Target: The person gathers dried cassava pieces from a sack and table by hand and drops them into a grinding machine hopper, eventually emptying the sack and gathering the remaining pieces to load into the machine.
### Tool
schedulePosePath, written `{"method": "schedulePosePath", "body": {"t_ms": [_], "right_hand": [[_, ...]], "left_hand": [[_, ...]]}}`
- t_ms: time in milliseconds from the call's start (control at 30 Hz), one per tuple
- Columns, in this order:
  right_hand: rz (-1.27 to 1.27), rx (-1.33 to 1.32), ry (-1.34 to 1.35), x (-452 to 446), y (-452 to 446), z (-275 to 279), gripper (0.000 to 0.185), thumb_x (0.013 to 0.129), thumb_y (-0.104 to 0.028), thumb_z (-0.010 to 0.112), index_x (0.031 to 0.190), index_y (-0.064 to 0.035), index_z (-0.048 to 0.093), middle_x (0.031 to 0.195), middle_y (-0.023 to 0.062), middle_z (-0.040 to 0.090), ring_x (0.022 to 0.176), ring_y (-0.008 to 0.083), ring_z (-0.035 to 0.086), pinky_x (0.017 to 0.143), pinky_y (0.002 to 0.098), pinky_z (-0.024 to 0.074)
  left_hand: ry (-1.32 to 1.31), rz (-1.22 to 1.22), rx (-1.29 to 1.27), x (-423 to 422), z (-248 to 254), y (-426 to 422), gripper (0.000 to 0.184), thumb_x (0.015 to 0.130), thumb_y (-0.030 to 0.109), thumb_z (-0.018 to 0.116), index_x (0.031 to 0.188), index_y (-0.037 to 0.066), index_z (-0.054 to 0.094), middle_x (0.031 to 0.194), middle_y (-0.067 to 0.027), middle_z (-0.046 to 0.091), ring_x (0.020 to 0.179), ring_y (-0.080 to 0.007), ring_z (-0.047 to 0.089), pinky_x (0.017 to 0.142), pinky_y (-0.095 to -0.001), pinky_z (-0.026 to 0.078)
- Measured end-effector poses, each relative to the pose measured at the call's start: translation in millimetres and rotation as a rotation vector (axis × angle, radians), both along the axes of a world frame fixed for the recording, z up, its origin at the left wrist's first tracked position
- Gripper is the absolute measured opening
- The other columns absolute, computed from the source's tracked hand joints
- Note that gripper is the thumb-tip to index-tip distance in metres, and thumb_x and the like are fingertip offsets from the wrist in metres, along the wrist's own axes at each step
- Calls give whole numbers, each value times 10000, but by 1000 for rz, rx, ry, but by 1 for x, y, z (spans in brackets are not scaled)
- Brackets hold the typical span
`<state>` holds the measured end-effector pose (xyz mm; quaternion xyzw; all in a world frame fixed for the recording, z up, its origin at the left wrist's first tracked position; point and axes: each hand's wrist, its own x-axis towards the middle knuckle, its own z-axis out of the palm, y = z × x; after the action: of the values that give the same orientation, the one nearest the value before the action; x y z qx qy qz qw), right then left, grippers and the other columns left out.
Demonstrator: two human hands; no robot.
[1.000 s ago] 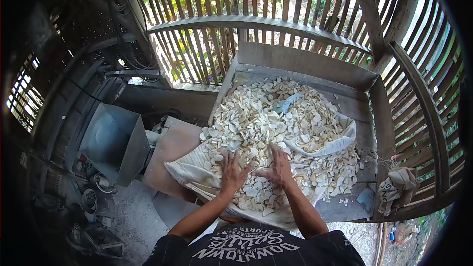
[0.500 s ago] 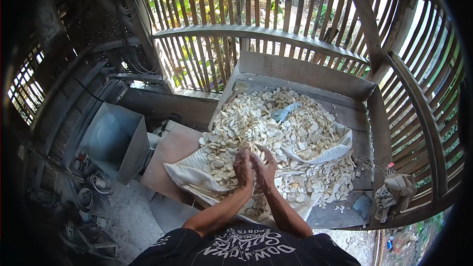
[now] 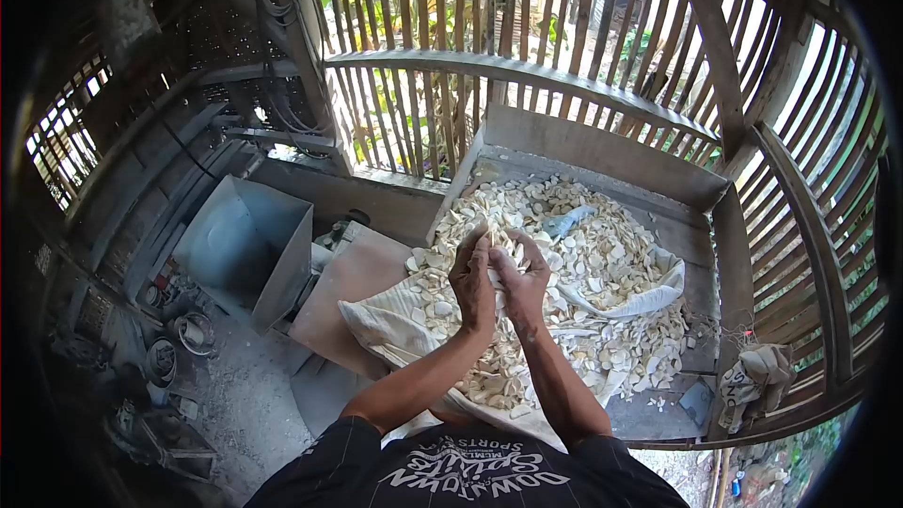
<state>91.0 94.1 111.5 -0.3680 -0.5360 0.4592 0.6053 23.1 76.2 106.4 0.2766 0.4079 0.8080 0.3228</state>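
My left hand (image 3: pixel 473 284) and my right hand (image 3: pixel 523 284) are cupped together, thumbs near each other, around a scoop of pale dried chips (image 3: pixel 499 243) that look like sliced cassava. Both hands are raised over a wide heap of the same chips (image 3: pixel 602 249). The heap lies partly on a whitish woven sack (image 3: pixel 390 318), whose folded edge (image 3: pixel 649 299) also shows at the right. A light blue piece of plastic (image 3: pixel 567 222) rests on top of the heap. My palms and the lower part of the scoop are hidden.
Wooden boards (image 3: pixel 602 152) wall in the platform at the back and right. To the left stands a metal hopper (image 3: pixel 246 243) beside a flat reddish panel (image 3: pixel 353 275). Buckets (image 3: pixel 195 331) sit on the dusty floor. A cloth sack (image 3: pixel 755 378) hangs at the right edge, by the slatted wall (image 3: pixel 809 226).
My cupped hands have risen away from the heap with chips in them. The camera view has shifted, so the surroundings appear further right.
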Motion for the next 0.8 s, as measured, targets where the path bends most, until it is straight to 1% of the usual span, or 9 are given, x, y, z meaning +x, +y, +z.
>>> {"method": "schedulePosePath", "body": {"t_ms": [100,167,300,400,500,533,633,767,800], "right_hand": [[152,64,42,-44,4,48,381,864,-117,782,1203,4,659,1024,41,702,879,101,617,789,250,511],[161,132,7,-85,1,85,379,828,-157,800,1154,10,705,1073,81,714,961,149,640,892,300,503],[461,248,166,-214,-11,151,378,827,-177,792,1137,18,702,1052,95,718,960,137,641,858,286,512],[580,273,287,-305,-18,154,368,828,-179,790,1125,19,702,1005,80,719,923,131,642,837,285,515],[682,123,287,-358,-34,139,369,821,-197,789,1112,13,702,934,85,739,861,138,659,818,296,523],[591,192,106,-369,-35,132,439,828,-299,784,1142,-4,699,979,146,750,871,215,711,832,351,538],[500,239,-272,-380,-38,116,504,837,-408,762,1161,-27,699,981,207,746,891,335,734,851,422,543],[487,349,-589,-374,-36,111,554,896,-547,632,1175,-73,701,945,247,734,979,429,702,861,479,534],[477,358,-680,-368,-40,118,548,912,-551,589,1179,-86,701,960,246,734,1006,437,691,859,491,535]], "left_hand": [[180,144,52,-49,32,4,344,1042,204,525,1254,-21,675,1210,-91,686,1105,-175,614,978,-310,463],[259,258,141,-88,72,-2,354,1045,218,520,1257,-20,672,1211,-91,678,1105,-173,618,970,-304,469],[143,370,284,-207,152,-33,323,1049,186,525,1241,-24,679,1199,-102,693,1107,-187,630,981,-317,478],[130,507,276,-267,174,-59,329,1043,194,533,1235,-30,680,1186,-97,689,1073,-171,635,944,-305,495],[96,578,203,-331,148,-68,347,1028,228,558,1184,-49,695,1093,-85,705,969,-167,649,871,-310,507],[118,631,141,-340,142,-73,349,1023,241,564,1136,-57,706,1048,-92,708,929,-163,640,839,-306,502],[150,649,-43,-382,111,-80,343,1022,243,568,1103,-58,711,1000,-97,709,906,-145,627,819,-295,495],[403,521,-373,-408,103,-109,356,983,286,642,988,-57,735,894,-71,732,837,-141,647,763,-296,500],[468,530,-297,-427,85,-107,377,948,326,681,967,-46,740,878,-115,750,818,-203,696,742,-340,517]]}}
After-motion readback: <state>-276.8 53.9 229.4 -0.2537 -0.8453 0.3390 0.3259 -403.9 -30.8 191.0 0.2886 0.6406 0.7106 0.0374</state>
